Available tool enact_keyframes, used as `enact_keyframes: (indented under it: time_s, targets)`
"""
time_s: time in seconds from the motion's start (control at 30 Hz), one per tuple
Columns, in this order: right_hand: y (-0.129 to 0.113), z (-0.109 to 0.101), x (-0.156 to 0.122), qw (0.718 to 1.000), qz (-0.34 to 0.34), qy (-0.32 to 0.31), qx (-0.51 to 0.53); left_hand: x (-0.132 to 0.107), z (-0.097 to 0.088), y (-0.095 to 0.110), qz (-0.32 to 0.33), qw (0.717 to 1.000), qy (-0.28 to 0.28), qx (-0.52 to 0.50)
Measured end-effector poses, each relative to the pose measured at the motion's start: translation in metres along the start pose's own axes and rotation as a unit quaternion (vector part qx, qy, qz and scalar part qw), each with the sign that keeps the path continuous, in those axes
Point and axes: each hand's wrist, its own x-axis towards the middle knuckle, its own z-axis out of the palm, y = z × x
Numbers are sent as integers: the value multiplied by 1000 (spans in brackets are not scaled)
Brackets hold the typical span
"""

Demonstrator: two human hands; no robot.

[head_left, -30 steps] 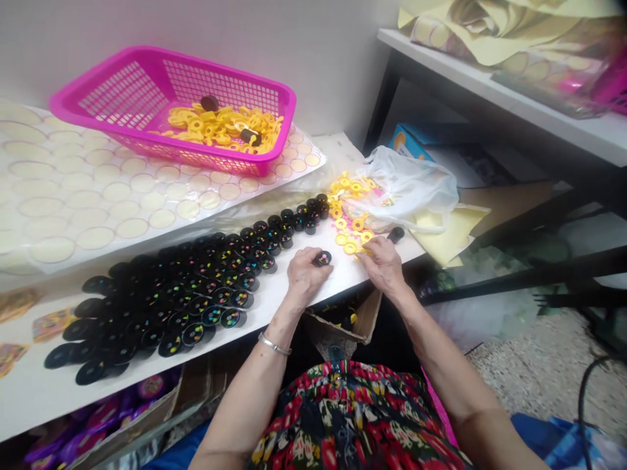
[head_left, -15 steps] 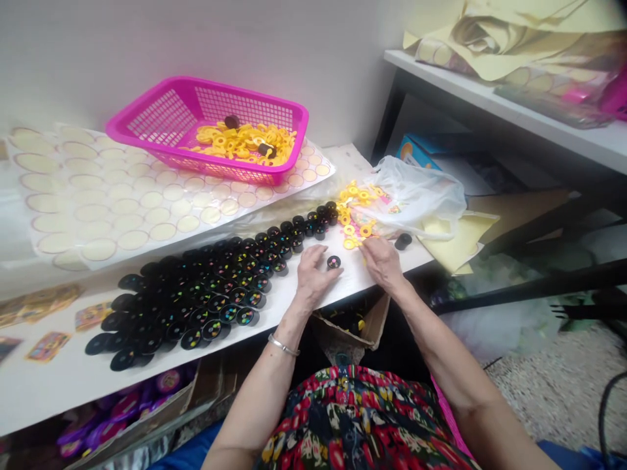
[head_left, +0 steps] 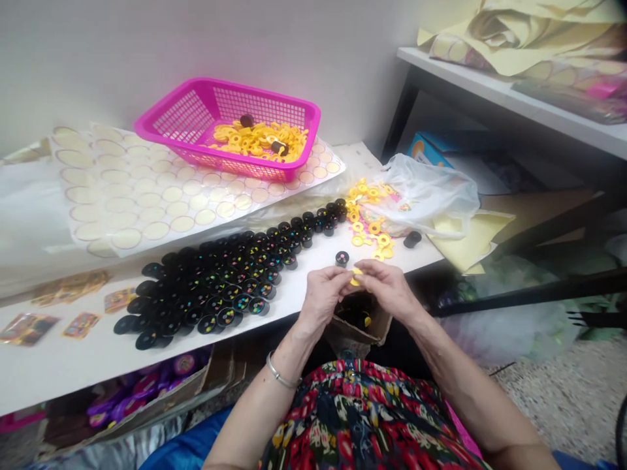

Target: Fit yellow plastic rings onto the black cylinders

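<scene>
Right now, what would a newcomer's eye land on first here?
Probably the bright pink basket, with yellow pieces inside, on the pale-oval sheet at the back. Then the dense cluster of black cups on the white table, left of the hands. Nearer, the left hand and right hand meet at the table's front edge, a small yellow piece between their fingertips.
</scene>
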Motion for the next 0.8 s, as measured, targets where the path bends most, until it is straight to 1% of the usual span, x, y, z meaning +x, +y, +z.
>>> enact_keyframes:
  time_s: [0.07, 0.17, 0.23, 0.3, 0.37, 0.43, 0.53, 0.63, 0.7, 0.8]
  targets:
    - [1, 4, -8, 994, -35, -34, -93, -3, -4, -6, -14, 1000, 16, -12]
    - [0, 8, -10, 970, -94, -40, -221, -5, -5, -10, -13, 999, 35, -30]
    - [-1, 9, -3, 957, -125, -40, -260, -2, -2, -8, -1, 999, 39, -37]
    - [-2, 8, 9, 950, -152, -31, -269, 3, -1, -3, 21, 998, 50, -31]
    - [-1, 7, 23, 943, -177, -6, -281, 12, -2, 0, 53, 995, 80, -17]
    - [1, 5, 36, 928, -199, 15, -313, 22, -5, -1, 80, 990, 118, -13]
    - [4, 3, 52, 900, -205, 12, -385, 36, -11, -6, 82, 985, 150, -16]
    - [5, 4, 59, 876, -187, -4, -444, 45, -14, -12, 79, 985, 150, -2]
    - [3, 5, 61, 867, -173, -13, -468, 49, -15, -14, 84, 986, 141, 16]
    - [0, 6, 60, 863, -160, -27, -478, 54, -14, -17, 102, 985, 125, 52]
